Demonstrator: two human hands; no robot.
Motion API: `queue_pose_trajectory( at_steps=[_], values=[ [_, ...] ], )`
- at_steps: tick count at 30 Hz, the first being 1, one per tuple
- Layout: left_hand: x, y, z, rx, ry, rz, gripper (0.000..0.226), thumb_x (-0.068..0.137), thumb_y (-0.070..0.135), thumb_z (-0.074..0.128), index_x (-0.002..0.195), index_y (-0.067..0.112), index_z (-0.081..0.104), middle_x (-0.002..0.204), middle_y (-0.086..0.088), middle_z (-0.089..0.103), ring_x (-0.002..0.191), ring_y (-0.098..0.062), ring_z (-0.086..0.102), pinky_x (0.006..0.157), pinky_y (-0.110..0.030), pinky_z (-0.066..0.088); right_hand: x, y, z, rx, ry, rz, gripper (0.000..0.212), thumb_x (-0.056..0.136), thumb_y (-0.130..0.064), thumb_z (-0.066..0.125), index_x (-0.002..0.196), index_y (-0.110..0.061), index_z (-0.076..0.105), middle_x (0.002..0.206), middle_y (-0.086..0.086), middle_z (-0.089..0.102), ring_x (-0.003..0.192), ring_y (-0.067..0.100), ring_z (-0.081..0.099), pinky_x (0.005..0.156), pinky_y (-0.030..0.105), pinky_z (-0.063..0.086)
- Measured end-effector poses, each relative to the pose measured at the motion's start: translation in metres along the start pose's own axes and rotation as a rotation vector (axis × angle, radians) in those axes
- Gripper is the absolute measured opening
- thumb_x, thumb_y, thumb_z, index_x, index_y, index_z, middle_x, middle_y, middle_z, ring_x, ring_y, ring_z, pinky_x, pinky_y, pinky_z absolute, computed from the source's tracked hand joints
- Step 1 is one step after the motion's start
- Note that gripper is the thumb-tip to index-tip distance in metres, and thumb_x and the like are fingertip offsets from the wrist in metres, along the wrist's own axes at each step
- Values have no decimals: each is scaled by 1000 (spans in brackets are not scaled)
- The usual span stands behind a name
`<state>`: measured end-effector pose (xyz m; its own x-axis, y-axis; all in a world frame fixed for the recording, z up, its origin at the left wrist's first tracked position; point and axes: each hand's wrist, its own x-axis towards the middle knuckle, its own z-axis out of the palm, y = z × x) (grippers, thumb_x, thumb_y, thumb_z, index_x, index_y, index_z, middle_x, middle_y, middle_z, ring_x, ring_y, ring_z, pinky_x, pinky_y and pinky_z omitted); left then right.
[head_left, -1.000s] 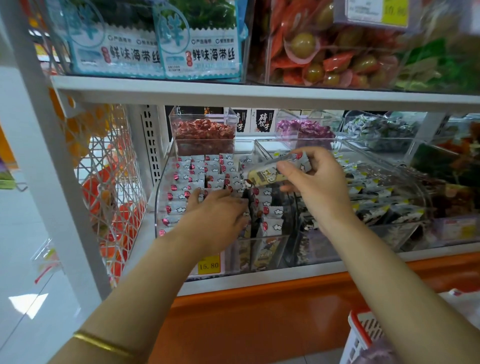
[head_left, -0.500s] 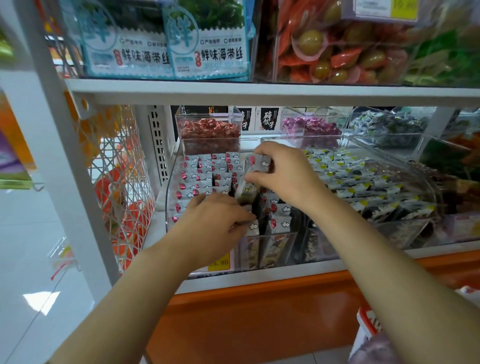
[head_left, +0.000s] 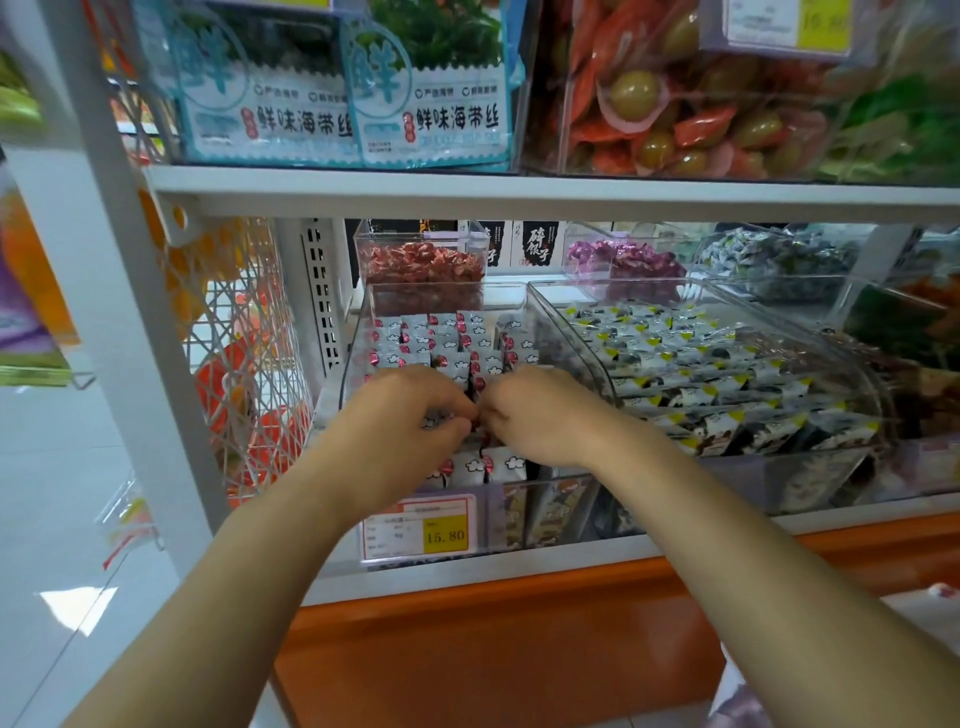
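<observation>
White metal shop shelving (head_left: 519, 200) filled my view, with an orange base panel (head_left: 493, 649) below. On the lower shelf, at the left, stood a clear plastic bin (head_left: 358, 332) packed with rows of silver snack packets with red spots (head_left: 441, 340). Just right of it, a second clear bin (head_left: 623, 285) held silver packets with yellow corners (head_left: 675, 364). My left hand (head_left: 400, 423) and right hand (head_left: 545, 415) met knuckles-up over the near rows. The left fingers were curled, pinching packets there. The right fingertips were buried among them, so I could not tell their hold. A yellow price tag (head_left: 444, 535) fronted the left bin.
</observation>
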<state>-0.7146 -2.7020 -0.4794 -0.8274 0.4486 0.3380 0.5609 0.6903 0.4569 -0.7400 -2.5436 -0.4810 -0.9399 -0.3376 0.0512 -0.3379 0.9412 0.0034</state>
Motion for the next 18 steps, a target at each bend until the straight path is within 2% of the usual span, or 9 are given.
queue_pose_trajectory(
  at_steps=[4,7,10,12,18],
  values=[
    [3,-1,0,20,35,-43,24,92,18,53,110,24,67,114,7,60,98,-5,49,77,-14,32,1,6,-5,118,126,13,27,93,-14,41,106,-14,64,101,7,66,88,22,59,77,34,50],
    [4,-2,-3,-17,54,-93,24,93,19,51,109,24,68,117,6,58,95,-6,51,65,-9,37,5,15,-10,218,270,52,27,92,-9,44,106,-17,66,107,2,67,79,12,54,70,25,41],
    [4,-3,-5,-37,76,-127,24,93,20,51,111,24,67,121,5,58,100,-6,49,80,-15,35,11,26,-16,268,362,138,28,91,-5,46,106,-16,67,110,3,67,94,19,60,80,30,48],
    [4,-3,-6,-49,84,-142,24,93,19,51,110,23,67,123,5,57,106,-9,51,86,-19,35,13,29,-16,246,356,151,27,91,-5,49,106,-16,68,111,4,67,102,21,60,87,35,49],
    [3,-3,-6,-58,84,-155,24,93,19,52,112,22,66,124,5,57,111,-10,51,88,-19,37,21,25,-10,48,263,97,18,89,-23,60,105,-23,69,106,0,67,115,23,45,89,37,39]
  ],
)
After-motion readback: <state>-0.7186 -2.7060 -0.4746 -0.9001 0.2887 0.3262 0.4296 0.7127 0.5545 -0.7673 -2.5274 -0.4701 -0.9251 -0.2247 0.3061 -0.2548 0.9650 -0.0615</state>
